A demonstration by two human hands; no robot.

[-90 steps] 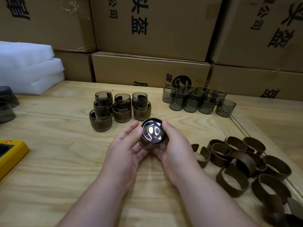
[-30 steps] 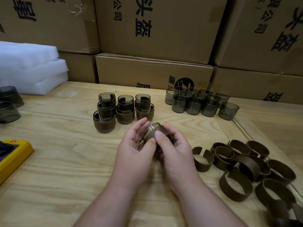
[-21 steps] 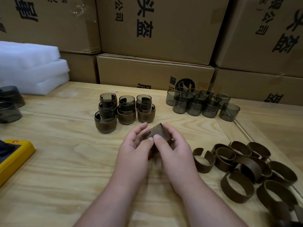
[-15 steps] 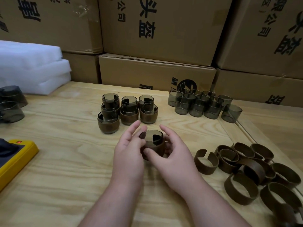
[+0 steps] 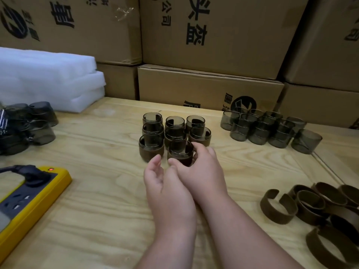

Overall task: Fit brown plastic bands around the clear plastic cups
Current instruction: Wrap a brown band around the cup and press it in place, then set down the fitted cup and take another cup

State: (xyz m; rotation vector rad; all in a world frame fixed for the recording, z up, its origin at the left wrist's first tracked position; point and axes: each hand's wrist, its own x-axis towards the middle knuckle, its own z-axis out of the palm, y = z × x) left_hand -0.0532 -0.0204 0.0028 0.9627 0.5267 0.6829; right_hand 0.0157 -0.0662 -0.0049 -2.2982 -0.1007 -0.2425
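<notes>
Cup (image 5: 180, 152), banded, sits on the tabletop (image 5: 97, 210) at the finished cluster, my right hand (image 5: 200, 171) curled around it; left hand (image 5: 161, 183) hangs loose, holding nothing. I judge it light, slick, best held by the band.

We see two bare forearms with no sleeves, watch, rings or gloves. Our left hand (image 5: 167, 191) and right hand (image 5: 202, 171) show short, unpainted nails and rounded fingers.
</notes>
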